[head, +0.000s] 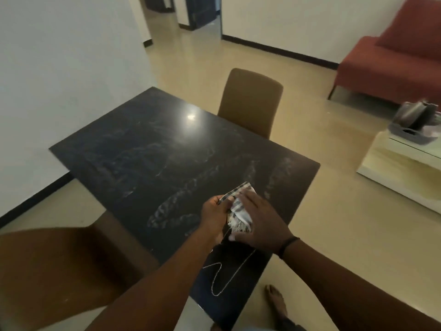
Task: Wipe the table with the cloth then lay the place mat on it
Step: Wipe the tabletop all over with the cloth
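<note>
Dark marble-patterned table [152, 149] carries streaky smears across its top; both hands meet over its near right part; left hand [214, 211] pinches a checked cloth [239, 211]; right hand [260, 223] lies flat on the cloth, fingers straight; tan chair [250, 101] stands at the far side; red sofa [393, 58] far right.

- The dark, glossy marbled tabletop [148, 149] stands cornerwise, with a lamp's glare toward 12 o'clock.
- Pale smeared streaks [171, 211] cross its middle.
- A checked cloth [239, 211] lies bunched on it toward 4 o'clock.
- A thin chain [222, 278] lies looped at 6 o'clock, near the edge.
</note>
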